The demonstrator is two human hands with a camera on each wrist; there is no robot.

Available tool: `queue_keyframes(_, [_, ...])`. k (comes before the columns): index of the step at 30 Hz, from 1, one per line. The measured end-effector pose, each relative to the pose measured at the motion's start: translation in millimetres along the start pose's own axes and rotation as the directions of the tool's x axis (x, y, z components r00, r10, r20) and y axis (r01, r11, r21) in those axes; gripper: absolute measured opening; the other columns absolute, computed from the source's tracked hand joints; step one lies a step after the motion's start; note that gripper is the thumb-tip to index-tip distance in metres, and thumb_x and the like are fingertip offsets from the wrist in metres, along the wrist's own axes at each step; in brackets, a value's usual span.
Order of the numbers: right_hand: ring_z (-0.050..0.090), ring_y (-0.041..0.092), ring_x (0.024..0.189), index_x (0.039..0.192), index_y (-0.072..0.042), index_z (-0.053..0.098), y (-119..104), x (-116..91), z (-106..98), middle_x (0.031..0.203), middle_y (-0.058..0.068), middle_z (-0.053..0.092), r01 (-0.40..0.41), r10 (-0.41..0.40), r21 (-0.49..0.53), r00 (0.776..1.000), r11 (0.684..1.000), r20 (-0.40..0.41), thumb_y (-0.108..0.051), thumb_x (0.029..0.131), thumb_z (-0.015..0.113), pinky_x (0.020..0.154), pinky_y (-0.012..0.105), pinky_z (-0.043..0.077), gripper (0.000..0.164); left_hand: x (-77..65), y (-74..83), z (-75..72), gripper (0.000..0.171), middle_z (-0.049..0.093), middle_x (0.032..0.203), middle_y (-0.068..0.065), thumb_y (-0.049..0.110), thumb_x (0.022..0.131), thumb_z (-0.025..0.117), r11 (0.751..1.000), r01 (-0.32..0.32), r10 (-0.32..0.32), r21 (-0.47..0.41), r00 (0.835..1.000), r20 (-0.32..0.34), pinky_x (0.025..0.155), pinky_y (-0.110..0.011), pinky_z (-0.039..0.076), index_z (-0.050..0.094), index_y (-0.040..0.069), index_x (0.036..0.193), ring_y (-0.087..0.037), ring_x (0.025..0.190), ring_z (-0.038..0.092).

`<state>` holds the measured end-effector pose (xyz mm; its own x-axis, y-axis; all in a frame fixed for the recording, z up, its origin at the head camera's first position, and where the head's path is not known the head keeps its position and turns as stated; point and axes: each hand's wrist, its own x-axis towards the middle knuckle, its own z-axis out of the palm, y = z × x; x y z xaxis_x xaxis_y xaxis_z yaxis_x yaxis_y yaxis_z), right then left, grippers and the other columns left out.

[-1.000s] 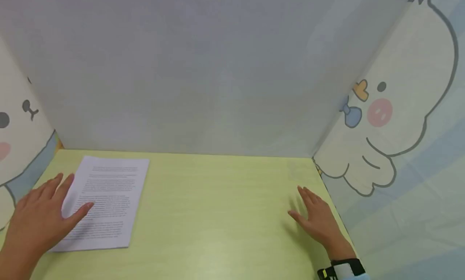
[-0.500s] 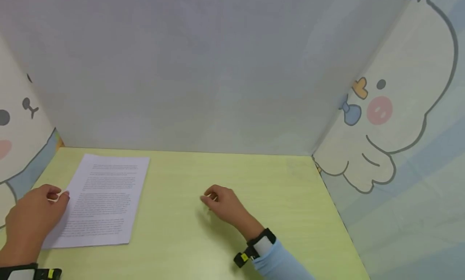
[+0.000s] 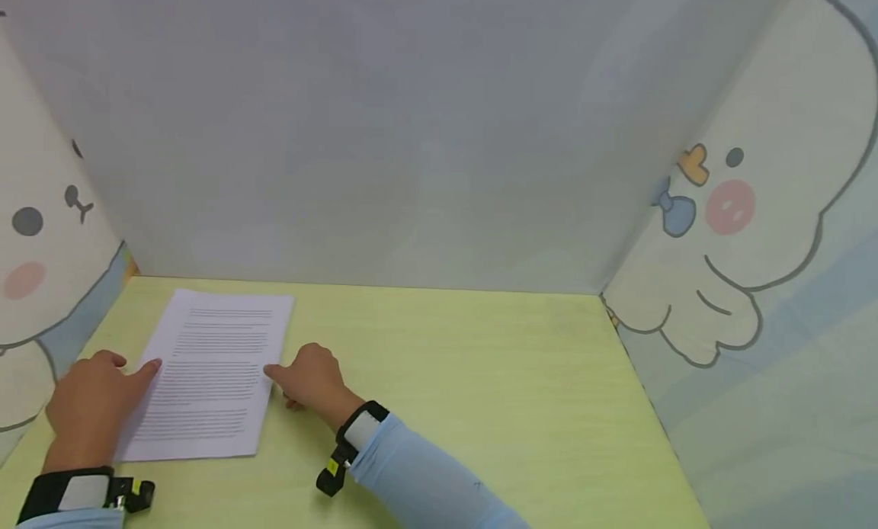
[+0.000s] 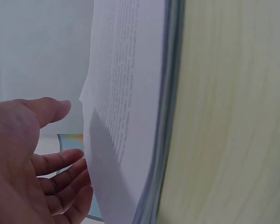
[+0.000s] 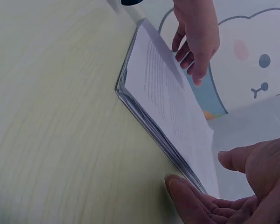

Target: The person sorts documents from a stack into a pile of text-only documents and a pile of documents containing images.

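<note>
Right sleeve: swept left, right hand arriving!
Paper stack: flat between opposing fingers.
Left hand: loose, gripping nothing, at one edge.
Right hand: also relaxed, opposite edge.
Thumbs: approach stage, seemingly; next calls for pinching.

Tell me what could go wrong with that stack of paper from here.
The sheets might slide apart if lifted: the paper stack shows many layers, slightly uneven along the edge in the right wrist view.

The top page might buckle or shift: the left hand and right hand are at opposite sides, so an uneven squeeze could push it out of line.
</note>
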<state>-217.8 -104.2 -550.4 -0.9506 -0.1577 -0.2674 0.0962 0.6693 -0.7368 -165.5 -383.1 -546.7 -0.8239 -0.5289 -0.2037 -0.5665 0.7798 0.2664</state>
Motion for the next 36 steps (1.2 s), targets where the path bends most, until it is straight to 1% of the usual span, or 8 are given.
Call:
queue_keyframes(6, [0.058,0.016,0.035,0.062,-0.011,0.065,-3.4,-3.8,19.6,0.043,0.002,0.058,-0.017,0.017,0.068,1.000,0.998,0.003,-0.036,0.082,0.084,0.037,0.028,0.046,0.038,-0.5,-0.9,11.1,0.063,0.056,0.120,-0.035,0.038,0.094,0.068,1.000,0.003,-0.001,-0.023,0.998,0.061,0.073,-0.059,0.046,0.051,-0.012,0.128,-0.048,0.097,0.057])
queue_keyframes(11, [0.058,0.015,0.034,0.059,-0.010,0.067,-2.5,-6.3,23.8,0.043,-0.001,0.058,0.032,-0.031,0.110,0.999,0.993,-0.010,-0.023,0.083,0.085,0.037,0.026,0.046,0.032,-9.6,3.5,5.8,0.053,0.058,0.114,-0.033,0.032,0.095,0.068,0.999,0.001,0.001,-0.050,1.000,0.027,0.071,-0.056,0.044,0.053,-0.010,0.124,-0.045,0.091,0.058])
queue_keyframes(16, [0.058,0.011,0.037,0.067,-0.012,0.064,-4.3,-6.0,26.9,0.054,-0.006,0.060,0.085,-0.075,0.167,0.995,0.982,-0.067,-0.016,0.084,0.084,0.038,0.025,0.046,0.026,-10.5,1.7,4.1,0.057,0.057,0.119,-0.034,0.035,0.095,0.068,0.998,0.002,-0.001,-0.065,1.000,0.012,0.071,-0.058,0.045,0.052,-0.009,0.126,-0.048,0.094,0.058])
queue_keyframes(24, [0.054,0.005,0.053,0.080,-0.013,0.066,0.6,-4.8,26.3,0.067,-0.009,0.058,0.185,-0.161,0.116,0.969,0.976,-0.189,-0.014,0.086,0.080,0.045,0.023,0.044,0.015,-8.0,-4.3,1.9,0.063,0.052,0.123,-0.036,0.037,0.095,0.067,0.997,0.003,-0.006,-0.079,0.999,-0.037,0.070,-0.058,0.047,0.049,-0.011,0.133,-0.049,0.100,0.056])
queue_keyframes(27, [0.056,0.003,0.057,0.087,-0.010,0.070,4.5,-2.1,24.5,0.070,-0.009,0.061,0.225,-0.186,0.199,0.963,0.954,-0.196,-0.012,0.086,0.080,0.049,0.022,0.046,0.010,-8.8,-2.9,2.0,0.064,0.053,0.125,-0.034,0.040,0.097,0.065,0.990,-0.013,0.004,-0.143,0.998,-0.068,0.072,-0.057,0.046,0.049,-0.010,0.134,-0.048,0.101,0.055])
queue_keyframes(31, [0.062,0.006,0.059,0.089,-0.010,0.071,8.6,0.0,19.8,0.072,-0.007,0.066,0.207,-0.165,0.390,0.977,0.897,-0.138,-0.010,0.086,0.081,0.049,0.025,0.050,0.010,-9.3,-2.1,3.7,0.070,0.055,0.128,-0.032,0.049,0.100,0.056,0.964,-0.032,0.018,-0.263,0.998,-0.054,0.079,-0.057,0.043,0.048,-0.009,0.138,-0.047,0.106,0.054])
queue_keyframes(34, [0.065,0.010,0.061,0.088,-0.013,0.071,12.1,0.2,13.3,0.074,-0.005,0.069,0.162,-0.146,0.513,0.987,0.843,-0.071,-0.011,0.086,0.081,0.050,0.027,0.051,0.010,-9.4,-1.5,6.4,0.078,0.052,0.134,-0.032,0.056,0.101,0.047,0.927,-0.016,0.013,-0.375,1.000,-0.011,0.087,-0.059,0.043,0.042,-0.006,0.147,-0.048,0.114,0.051])
queue_keyframes(36, [0.067,0.012,0.062,0.088,-0.013,0.071,15.3,0.2,7.4,0.075,-0.003,0.071,0.142,-0.144,0.569,0.989,0.810,-0.040,-0.011,0.086,0.081,0.051,0.028,0.051,0.010,-10.2,1.2,8.1,0.080,0.049,0.141,-0.032,0.058,0.102,0.043,0.887,0.000,0.010,-0.462,1.000,0.020,0.093,-0.060,0.043,0.036,-0.004,0.153,-0.047,0.120,0.049])
